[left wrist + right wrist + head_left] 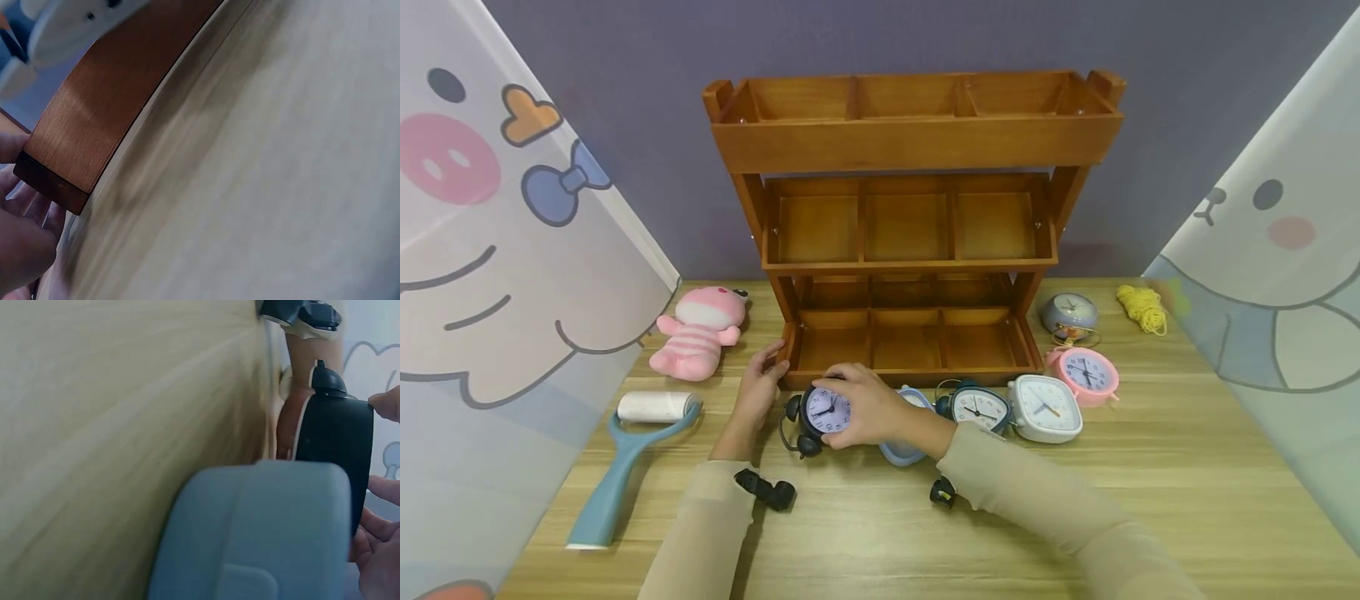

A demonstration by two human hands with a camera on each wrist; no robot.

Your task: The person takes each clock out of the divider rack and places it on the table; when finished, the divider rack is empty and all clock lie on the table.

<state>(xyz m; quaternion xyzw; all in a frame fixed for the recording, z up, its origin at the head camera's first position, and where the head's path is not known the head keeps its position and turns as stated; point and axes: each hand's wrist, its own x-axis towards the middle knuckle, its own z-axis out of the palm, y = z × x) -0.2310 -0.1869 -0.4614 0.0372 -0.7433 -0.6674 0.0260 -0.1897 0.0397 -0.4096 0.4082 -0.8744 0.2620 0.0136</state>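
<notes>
My right hand [876,407] grips a black twin-bell alarm clock [826,410] by its round case, thumb on one side and fingers on the other. The clock lies tipped with its bells toward the left, its pale dial facing up, close in front of a wooden shelf [917,143]. In the right wrist view its dark case [337,437] shows between the fingertips. My left hand [758,392] holds the shelf's lower front left corner; the left wrist view shows fingers around the wooden end [53,181]. A light blue clock [904,454] sits partly hidden under the right forearm.
Right of it stand a dark teal clock [979,408], a white clock [1047,408], a pink clock [1084,375] and a grey clock [1070,312]. Yellow string [1142,309] lies at the far right. On the left are a pink plush toy [700,332] and a lint roller [617,479].
</notes>
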